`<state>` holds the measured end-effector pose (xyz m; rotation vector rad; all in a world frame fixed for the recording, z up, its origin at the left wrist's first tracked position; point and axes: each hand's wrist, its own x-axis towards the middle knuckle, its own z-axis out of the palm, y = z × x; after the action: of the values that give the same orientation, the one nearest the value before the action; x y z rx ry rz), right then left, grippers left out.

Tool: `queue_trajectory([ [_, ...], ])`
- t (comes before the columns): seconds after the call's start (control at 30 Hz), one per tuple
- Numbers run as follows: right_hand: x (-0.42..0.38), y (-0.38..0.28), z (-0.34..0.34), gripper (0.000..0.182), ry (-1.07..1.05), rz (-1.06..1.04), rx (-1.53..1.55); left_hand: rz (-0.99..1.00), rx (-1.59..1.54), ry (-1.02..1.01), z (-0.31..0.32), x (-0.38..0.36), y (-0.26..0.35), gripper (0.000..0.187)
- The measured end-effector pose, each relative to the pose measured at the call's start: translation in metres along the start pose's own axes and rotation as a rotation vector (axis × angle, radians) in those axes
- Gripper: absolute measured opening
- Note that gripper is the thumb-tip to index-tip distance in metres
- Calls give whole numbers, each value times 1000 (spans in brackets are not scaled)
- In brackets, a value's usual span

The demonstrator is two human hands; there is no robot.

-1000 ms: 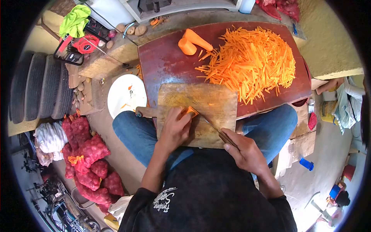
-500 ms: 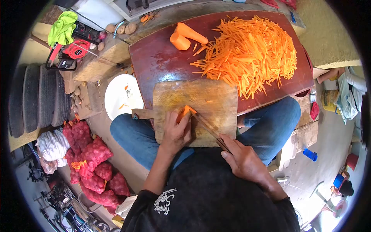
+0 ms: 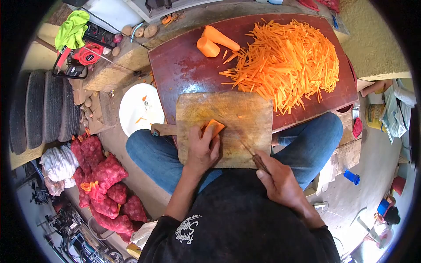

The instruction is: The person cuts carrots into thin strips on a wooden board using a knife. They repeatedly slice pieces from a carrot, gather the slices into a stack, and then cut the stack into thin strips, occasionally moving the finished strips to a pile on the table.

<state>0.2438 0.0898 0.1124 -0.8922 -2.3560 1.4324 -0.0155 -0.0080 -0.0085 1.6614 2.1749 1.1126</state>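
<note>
My left hand [image 3: 203,149] is closed on a piece of carrot [image 3: 215,127], pressing it to the wooden cutting board [image 3: 245,105]. My right hand [image 3: 278,179] grips the handle of a knife [image 3: 258,161]; its blade, blurred, points up and left over the board, a little apart from the carrot. One small orange sliver lies on the board. Beyond it, on the dark red table [image 3: 175,70], a large heap of carrot sticks [image 3: 289,61] sits at the right. Two peeled carrot pieces, a thick stub [image 3: 208,47] and a longer one [image 3: 221,37], lie left of the heap.
A white basin [image 3: 140,107] with orange scraps stands on the floor left of the table. Red mesh sacks [image 3: 109,175] and stacked tyres [image 3: 37,111] are farther left. A blue object [image 3: 351,176] lies on the floor at right. My crossed legs flank the board.
My right hand has moved the knife right and away from the carrot, whose cut face now shows more. A sliver appears on the board. The whole view has shifted slightly.
</note>
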Motion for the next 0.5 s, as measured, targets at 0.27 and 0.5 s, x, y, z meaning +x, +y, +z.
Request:
queue_trajectory([
  [0.27,-1,14,-10,51,48,62,-21,-14,-72,80,-27,9,14,46],
  [0.5,1,13,0,49,-52,106,26,50,-20,87,-31,12,15,46],
])
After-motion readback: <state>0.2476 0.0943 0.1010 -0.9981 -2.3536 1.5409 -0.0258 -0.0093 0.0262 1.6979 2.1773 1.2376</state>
